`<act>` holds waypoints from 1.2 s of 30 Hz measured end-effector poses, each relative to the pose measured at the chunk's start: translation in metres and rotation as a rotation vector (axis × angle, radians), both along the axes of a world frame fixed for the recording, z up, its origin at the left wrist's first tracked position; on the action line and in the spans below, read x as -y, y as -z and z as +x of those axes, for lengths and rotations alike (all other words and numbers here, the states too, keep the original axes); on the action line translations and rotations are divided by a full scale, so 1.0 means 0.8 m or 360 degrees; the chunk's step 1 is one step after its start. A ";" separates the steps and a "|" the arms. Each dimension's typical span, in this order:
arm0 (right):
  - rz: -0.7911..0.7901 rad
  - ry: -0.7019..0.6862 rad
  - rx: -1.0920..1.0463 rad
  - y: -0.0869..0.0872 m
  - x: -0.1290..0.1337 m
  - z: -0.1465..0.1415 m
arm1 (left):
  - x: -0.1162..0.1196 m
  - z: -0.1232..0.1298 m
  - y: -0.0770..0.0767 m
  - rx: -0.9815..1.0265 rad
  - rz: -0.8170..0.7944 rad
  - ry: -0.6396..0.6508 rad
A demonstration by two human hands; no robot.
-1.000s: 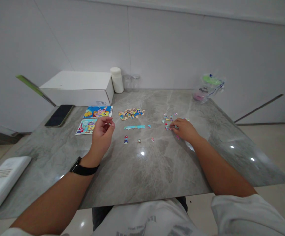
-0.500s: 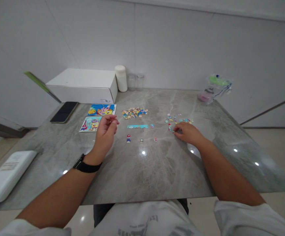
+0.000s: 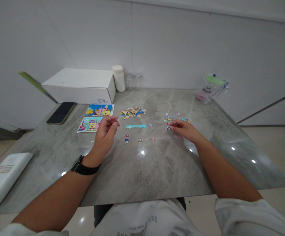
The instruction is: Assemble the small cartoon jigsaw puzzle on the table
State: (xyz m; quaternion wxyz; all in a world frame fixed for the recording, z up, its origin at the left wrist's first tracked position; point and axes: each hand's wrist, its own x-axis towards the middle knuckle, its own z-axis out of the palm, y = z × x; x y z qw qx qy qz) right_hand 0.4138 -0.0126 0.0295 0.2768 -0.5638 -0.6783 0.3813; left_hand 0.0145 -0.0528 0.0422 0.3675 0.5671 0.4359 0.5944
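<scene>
My right hand (image 3: 184, 129) pinches a small red-and-white puzzle piece (image 3: 168, 127) at the right; whether it is off the table cannot be told. Just below that hand lies a pink puzzle piece (image 3: 179, 137). Loose pieces (image 3: 172, 117) are scattered behind the fingers. My left hand (image 3: 106, 129), loosely curled with thumb and fingers apart, holds nothing beside a picture card (image 3: 86, 125). Between the hands runs a joined light-blue puzzle strip (image 3: 135, 126), with a single piece (image 3: 150, 125) at its right. Nearer me are a red-and-purple piece (image 3: 127, 139) and two small pieces (image 3: 140, 140).
Behind the strip is a heap of puzzle pieces (image 3: 132, 112). A second picture card (image 3: 99, 110), a phone (image 3: 61, 112), a white box (image 3: 78, 85), a white bottle (image 3: 119, 78) and two clear jars (image 3: 133, 82) stand or lie left of centre. A plastic bag (image 3: 211, 88) sits back right.
My right hand has moved slightly left and away from me, onto the red-and-white piece. A pink piece now shows below it. My left hand stays nearly still; the view has shifted slightly.
</scene>
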 end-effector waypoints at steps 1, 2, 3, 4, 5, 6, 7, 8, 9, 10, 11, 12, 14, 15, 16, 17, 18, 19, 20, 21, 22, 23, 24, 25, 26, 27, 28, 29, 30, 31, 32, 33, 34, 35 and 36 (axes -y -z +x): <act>-0.0037 0.0034 -0.0117 -0.002 0.000 -0.002 | 0.000 0.000 0.000 -0.0006 0.0000 0.0005; -0.0071 0.0074 -0.0207 -0.003 0.000 -0.004 | 0.000 0.000 0.000 -0.0008 0.0000 0.0012; -0.0101 0.0115 -0.0271 -0.005 0.001 -0.006 | 0.000 0.000 0.001 -0.0008 -0.0001 0.0023; -0.0125 0.0150 -0.0316 -0.007 0.001 -0.008 | 0.000 -0.001 0.001 -0.0005 -0.0002 0.0034; -0.0143 0.0177 -0.0345 -0.009 0.002 -0.009 | 0.000 -0.001 0.001 -0.0003 -0.0002 0.0045; -0.0155 0.0196 -0.0364 -0.010 0.002 -0.010 | 0.000 -0.001 0.002 -0.0003 -0.0005 0.0056; -0.0159 0.0212 -0.0377 -0.011 0.003 -0.012 | 0.000 -0.001 0.002 -0.0008 -0.0010 0.0065; -0.0158 0.0226 -0.0388 -0.011 0.003 -0.013 | 0.001 0.000 0.001 -0.0020 -0.0019 0.0073; -0.0155 0.0242 -0.0400 -0.012 0.003 -0.014 | 0.001 0.000 0.001 -0.0033 -0.0029 0.0079; -0.0151 0.0259 -0.0415 -0.012 0.004 -0.015 | 0.001 0.000 0.001 -0.0048 -0.0040 0.0084; -0.0144 0.0274 -0.0429 -0.012 0.004 -0.017 | 0.001 0.001 0.001 -0.0062 -0.0052 0.0090; -0.0131 0.0287 -0.0439 -0.012 0.004 -0.018 | 0.001 0.001 0.001 -0.0076 -0.0061 0.0095; -0.0098 0.0294 -0.0442 -0.012 0.004 -0.021 | 0.001 0.000 0.002 -0.0103 -0.0074 0.0109; -0.0084 0.0290 -0.0438 -0.012 0.004 -0.022 | 0.002 0.000 0.003 -0.0121 -0.0078 0.0115; -0.0075 0.0283 -0.0432 -0.012 0.004 -0.023 | 0.002 -0.001 0.004 -0.0141 -0.0080 0.0118; -0.0072 0.0281 -0.0426 -0.012 0.004 -0.024 | 0.002 -0.001 0.005 -0.0163 -0.0082 0.0118; -0.0074 0.0283 -0.0421 -0.012 0.004 -0.024 | 0.002 -0.002 0.005 -0.0185 -0.0083 0.0116; -0.0077 0.0289 -0.0415 -0.012 0.004 -0.024 | 0.003 -0.001 0.005 -0.0210 -0.0085 0.0110; -0.0078 0.0295 -0.0411 -0.011 0.004 -0.024 | 0.003 -0.001 0.004 -0.0238 -0.0087 0.0100; -0.0078 0.0301 -0.0407 -0.010 0.004 -0.024 | 0.004 0.000 0.002 -0.0267 -0.0088 0.0089; -0.0082 0.0308 -0.0402 -0.009 0.004 -0.024 | 0.005 0.001 0.000 -0.0296 -0.0086 0.0077; -0.0099 0.0315 -0.0397 -0.008 0.004 -0.024 | 0.006 0.003 -0.002 -0.0320 -0.0081 0.0071; -0.0134 0.0322 -0.0390 -0.007 0.004 -0.025 | 0.006 0.004 -0.003 -0.0339 -0.0076 0.0070; -0.0181 0.0327 -0.0386 -0.006 0.005 -0.027 | 0.007 0.004 -0.005 -0.0356 -0.0074 0.0075; -0.0232 0.0321 -0.0390 -0.005 0.006 -0.029 | 0.007 0.005 -0.006 -0.0371 -0.0076 0.0084; -0.0276 0.0301 -0.0403 -0.005 0.007 -0.031 | 0.007 0.005 -0.006 -0.0388 -0.0081 0.0092; -0.0306 0.0267 -0.0425 -0.005 0.008 -0.034 | 0.006 0.004 -0.006 -0.0408 -0.0087 0.0098; -0.0318 0.0225 -0.0452 -0.006 0.009 -0.037 | 0.006 0.004 -0.005 -0.0430 -0.0092 0.0102; -0.0320 0.0179 -0.0478 -0.006 0.010 -0.039 | 0.006 0.003 -0.005 -0.0454 -0.0094 0.0101; -0.0319 0.0138 -0.0498 -0.007 0.011 -0.041 | 0.006 0.003 -0.004 -0.0480 -0.0095 0.0106; -0.0323 0.0107 -0.0508 -0.008 0.012 -0.043 | 0.006 0.003 -0.003 -0.0507 -0.0096 0.0112; -0.0332 0.0083 -0.0512 -0.009 0.013 -0.045 | 0.005 0.003 -0.002 -0.0543 -0.0097 0.0119; -0.0344 0.0061 -0.0515 -0.010 0.014 -0.046 | 0.005 0.003 -0.002 -0.0594 -0.0095 0.0124; -0.0353 0.0041 -0.0521 -0.011 0.015 -0.048 | 0.005 0.003 -0.001 -0.0663 -0.0088 0.0124; -0.0353 0.0020 -0.0531 -0.012 0.016 -0.051 | 0.005 0.003 0.000 -0.0751 -0.0074 0.0118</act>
